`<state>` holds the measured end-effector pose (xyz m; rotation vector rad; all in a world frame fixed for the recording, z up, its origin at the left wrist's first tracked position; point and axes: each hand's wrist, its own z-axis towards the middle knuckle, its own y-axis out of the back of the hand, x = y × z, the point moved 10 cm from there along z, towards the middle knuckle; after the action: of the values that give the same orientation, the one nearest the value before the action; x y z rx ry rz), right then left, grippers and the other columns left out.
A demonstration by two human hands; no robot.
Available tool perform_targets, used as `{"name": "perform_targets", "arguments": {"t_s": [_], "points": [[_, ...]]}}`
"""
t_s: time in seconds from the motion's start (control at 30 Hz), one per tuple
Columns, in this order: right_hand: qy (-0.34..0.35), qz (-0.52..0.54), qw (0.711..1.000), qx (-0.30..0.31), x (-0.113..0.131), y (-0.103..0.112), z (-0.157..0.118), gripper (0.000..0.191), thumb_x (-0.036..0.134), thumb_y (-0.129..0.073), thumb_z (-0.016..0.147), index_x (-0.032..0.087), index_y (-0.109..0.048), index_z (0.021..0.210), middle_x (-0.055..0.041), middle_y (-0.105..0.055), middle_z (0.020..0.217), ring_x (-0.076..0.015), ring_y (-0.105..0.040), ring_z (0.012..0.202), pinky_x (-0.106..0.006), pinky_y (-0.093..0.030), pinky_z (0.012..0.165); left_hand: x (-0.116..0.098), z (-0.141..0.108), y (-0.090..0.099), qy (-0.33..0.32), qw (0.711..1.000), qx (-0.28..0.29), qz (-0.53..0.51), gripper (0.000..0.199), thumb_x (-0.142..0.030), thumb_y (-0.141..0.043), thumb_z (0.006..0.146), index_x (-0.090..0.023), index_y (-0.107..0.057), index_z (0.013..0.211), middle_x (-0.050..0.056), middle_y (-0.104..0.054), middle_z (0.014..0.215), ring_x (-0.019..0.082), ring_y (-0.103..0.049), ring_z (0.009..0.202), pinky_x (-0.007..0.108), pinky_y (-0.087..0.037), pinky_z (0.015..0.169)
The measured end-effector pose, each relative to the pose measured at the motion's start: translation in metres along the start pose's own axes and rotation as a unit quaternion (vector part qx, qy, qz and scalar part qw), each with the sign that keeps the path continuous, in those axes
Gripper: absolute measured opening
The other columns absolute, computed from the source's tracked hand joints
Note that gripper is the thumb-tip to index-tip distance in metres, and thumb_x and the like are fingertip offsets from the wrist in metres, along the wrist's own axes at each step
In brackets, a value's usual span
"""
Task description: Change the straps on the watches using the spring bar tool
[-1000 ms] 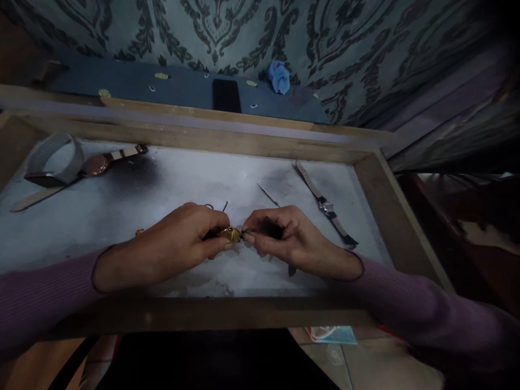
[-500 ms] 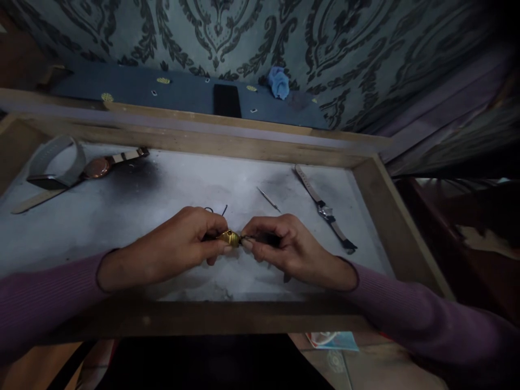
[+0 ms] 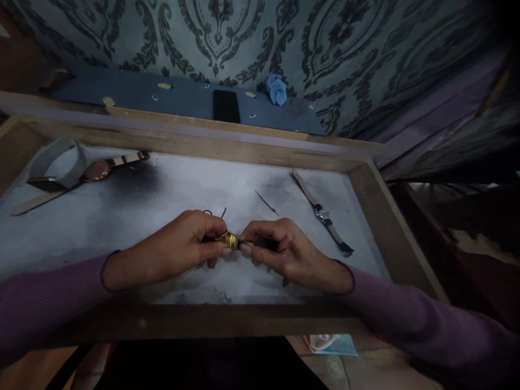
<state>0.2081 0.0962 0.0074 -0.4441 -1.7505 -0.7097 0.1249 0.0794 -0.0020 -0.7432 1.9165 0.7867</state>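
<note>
Between the thumb and fingers of my left hand [image 3: 184, 244] is a small gold watch case [image 3: 231, 240], partly covered by the fingertips. My right hand [image 3: 280, 246] pinches a dark strap [image 3: 266, 244] right against the case's right side. The fingers hide exactly how strap and case meet. Behind my left hand a thin dark loop and a short dark stick [image 3: 223, 212] poke out, their kind unclear. Just beyond my right hand a slim metal spring bar tool [image 3: 266, 202] lies on the white surface.
The white surface has a raised wooden rim [image 3: 170, 151]. At the left lie a grey-banded smartwatch [image 3: 57, 165] and a brown-faced watch [image 3: 97, 170]. A small silver watch [image 3: 322, 214] rests at the right. Behind are a black phone [image 3: 226, 106] and a blue cloth [image 3: 276, 90].
Both hands keep their grip on the watch case and strap, with the right fingertips shifted slightly at the joint. The whole view has moved a little.
</note>
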Motion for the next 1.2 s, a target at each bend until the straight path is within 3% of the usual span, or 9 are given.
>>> {"name": "perform_targets", "arguments": {"t_s": [0.37, 0.67, 0.83, 1.2], "points": [[-0.022, 0.0, 0.999, 0.027, -0.01, -0.003, 0.0, 0.006, 0.017, -0.059, 0.081, 0.013, -0.058, 0.076, 0.0043, -0.049, 0.057, -0.0051, -0.039, 0.051, -0.018, -0.031, 0.046, 0.002, 0.001, -0.004, -0.01, 1.0, 0.015, 0.02, 0.016, -0.022, -0.053, 0.084, -0.01, -0.061, 0.077, -0.003, -0.053, 0.059, 0.006, -0.047, 0.054, 0.016, -0.034, 0.05], [-0.032, -0.015, 0.999, 0.024, -0.008, -0.002, -0.001, 0.007, 0.018, -0.061, 0.08, 0.013, -0.058, 0.076, 0.0019, -0.056, 0.062, -0.0079, -0.048, 0.056, -0.02, -0.037, 0.052, -0.007, 0.002, -0.004, -0.032, 0.998, 0.034, 0.047, 0.021, -0.025, -0.05, 0.086, -0.011, -0.061, 0.075, -0.003, -0.051, 0.059, 0.006, -0.046, 0.054, 0.016, -0.033, 0.049], [-0.043, 0.006, 0.998, 0.034, -0.007, -0.004, -0.002, 0.009, 0.02, -0.06, 0.08, 0.013, -0.055, 0.077, 0.0016, -0.055, 0.062, -0.0077, -0.046, 0.055, -0.02, -0.034, 0.05, -0.008, 0.002, -0.004, -0.04, 0.997, 0.037, 0.048, 0.021, -0.025, -0.051, 0.087, -0.011, -0.064, 0.08, -0.003, -0.052, 0.06, 0.006, -0.049, 0.056, 0.016, -0.034, 0.05], [-0.02, 0.09, 0.996, 0.01, -0.001, 0.0, 0.0, 0.026, 0.036, -0.066, 0.083, 0.015, -0.051, 0.081, 0.0013, -0.059, 0.067, -0.0071, -0.052, 0.06, -0.019, -0.039, 0.055, -0.008, 0.003, -0.001, -0.04, 0.999, 0.023, 0.014, 0.021, -0.025, -0.055, 0.086, -0.009, -0.065, 0.079, -0.004, -0.053, 0.058, 0.006, -0.051, 0.054, 0.014, -0.036, 0.049]]}}
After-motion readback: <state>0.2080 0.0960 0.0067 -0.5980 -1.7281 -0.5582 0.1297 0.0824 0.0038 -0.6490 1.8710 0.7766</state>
